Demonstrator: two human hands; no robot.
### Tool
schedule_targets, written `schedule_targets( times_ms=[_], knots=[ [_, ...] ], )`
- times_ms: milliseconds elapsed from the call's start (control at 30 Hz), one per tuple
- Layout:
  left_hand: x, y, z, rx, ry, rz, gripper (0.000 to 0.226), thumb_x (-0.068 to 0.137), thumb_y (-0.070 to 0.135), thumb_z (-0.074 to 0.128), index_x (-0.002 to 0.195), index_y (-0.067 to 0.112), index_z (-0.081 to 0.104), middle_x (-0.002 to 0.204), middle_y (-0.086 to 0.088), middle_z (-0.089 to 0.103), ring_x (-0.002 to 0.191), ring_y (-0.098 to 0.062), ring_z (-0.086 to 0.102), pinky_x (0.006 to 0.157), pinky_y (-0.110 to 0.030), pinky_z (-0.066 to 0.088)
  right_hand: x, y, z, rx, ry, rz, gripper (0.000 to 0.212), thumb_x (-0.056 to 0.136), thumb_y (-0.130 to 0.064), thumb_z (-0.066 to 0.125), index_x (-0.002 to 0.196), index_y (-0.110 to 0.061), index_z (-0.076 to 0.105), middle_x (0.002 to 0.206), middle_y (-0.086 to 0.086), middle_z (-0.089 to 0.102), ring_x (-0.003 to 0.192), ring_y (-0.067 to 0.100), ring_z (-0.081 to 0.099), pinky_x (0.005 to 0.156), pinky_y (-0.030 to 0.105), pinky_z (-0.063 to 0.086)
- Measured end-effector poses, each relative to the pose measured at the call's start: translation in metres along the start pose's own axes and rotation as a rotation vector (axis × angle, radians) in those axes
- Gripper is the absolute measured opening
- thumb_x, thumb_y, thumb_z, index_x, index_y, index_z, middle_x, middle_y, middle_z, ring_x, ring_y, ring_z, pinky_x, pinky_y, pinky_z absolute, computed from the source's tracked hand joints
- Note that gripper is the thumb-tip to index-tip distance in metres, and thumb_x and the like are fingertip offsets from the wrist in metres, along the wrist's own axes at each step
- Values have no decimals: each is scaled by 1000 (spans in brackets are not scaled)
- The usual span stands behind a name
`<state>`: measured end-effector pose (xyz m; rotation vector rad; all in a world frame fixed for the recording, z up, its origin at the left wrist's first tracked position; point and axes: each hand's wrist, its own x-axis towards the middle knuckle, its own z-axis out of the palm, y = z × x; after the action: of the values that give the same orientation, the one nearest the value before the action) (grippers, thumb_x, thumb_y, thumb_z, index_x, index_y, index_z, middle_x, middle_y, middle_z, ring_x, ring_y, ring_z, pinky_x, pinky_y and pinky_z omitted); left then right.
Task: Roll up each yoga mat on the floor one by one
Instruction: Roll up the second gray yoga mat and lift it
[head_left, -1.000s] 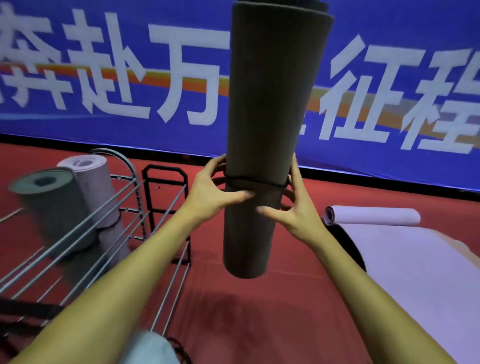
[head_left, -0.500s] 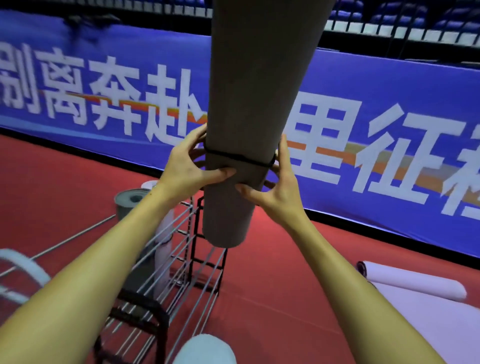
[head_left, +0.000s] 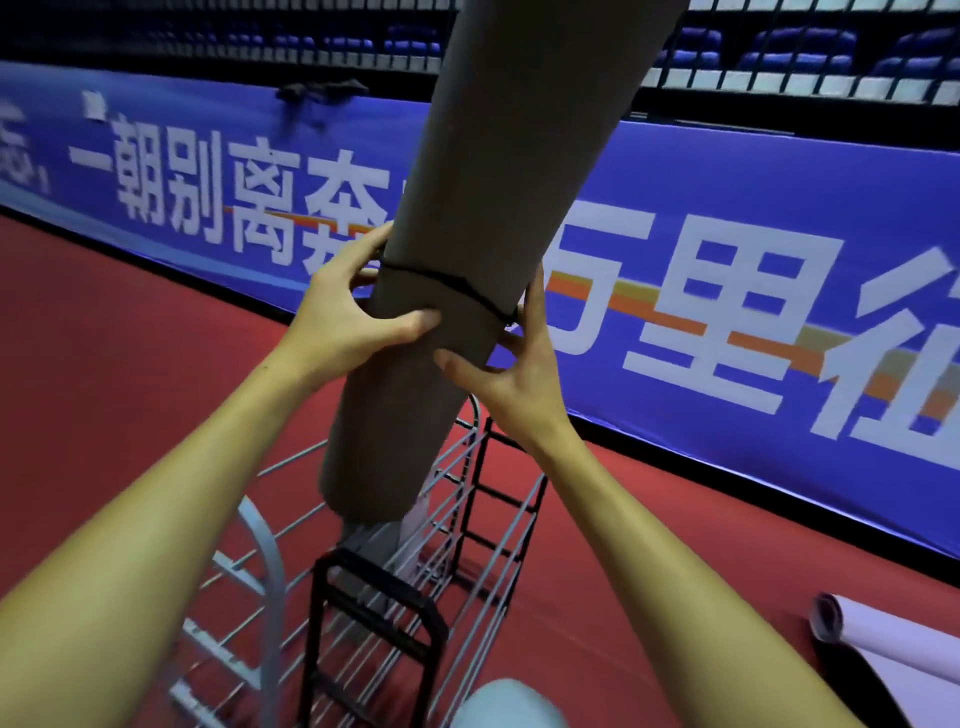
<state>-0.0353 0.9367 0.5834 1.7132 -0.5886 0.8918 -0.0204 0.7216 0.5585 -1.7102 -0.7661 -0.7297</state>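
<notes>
Left hand: our left hand wraps the near left side of the rolled grey mat; the thumb presses across the front of the roll just under the black band, and the fingers curl round behind it.
Right hand: our right hand clasps the right side of the same roll, thumb pressed on the front below the band, fingers spread up along the far side, touching the band where it dips lowest.
Hands together: we grip the roll between both hands, the two thumbs nearly meeting on its front.
Rolled grey mat: held off the floor, tilted with its top leaning right and away, out of frame above; its lower end hangs just over the wire rack.
Black band: it circles the roll at the height of our hands, slanting down to the right.
Wire rack: it stands on the red floor near the blue banner; a grey rolled mat stands inside, mostly hidden.
Lilac mat: partly rolled, lying on the floor at the lower right, well apart from the rack.
</notes>
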Motion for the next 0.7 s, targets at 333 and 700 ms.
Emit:
schedule_targets(
  times_ms=[333,700],
  knots=[
    [-18,-38,-49,136,-26,-66,87,62,55,88,142,49,54,136,10,65,118,-3,64,103,-27,52,-11,25,69,142,-66,100,122,78,-11,92,165,-43,12,139,-5,61,122,13,64,95,46,61],
    [-43,-132,-57,237,-222,-359,97,61,22,102,142,32,49,126,15,65,115,5,62,100,-37,56,-32,114,111,57,-360,272,120,78,-29,93,165,-43,12,157,-4,45,141,24,52,110,54,50]
  ],
)
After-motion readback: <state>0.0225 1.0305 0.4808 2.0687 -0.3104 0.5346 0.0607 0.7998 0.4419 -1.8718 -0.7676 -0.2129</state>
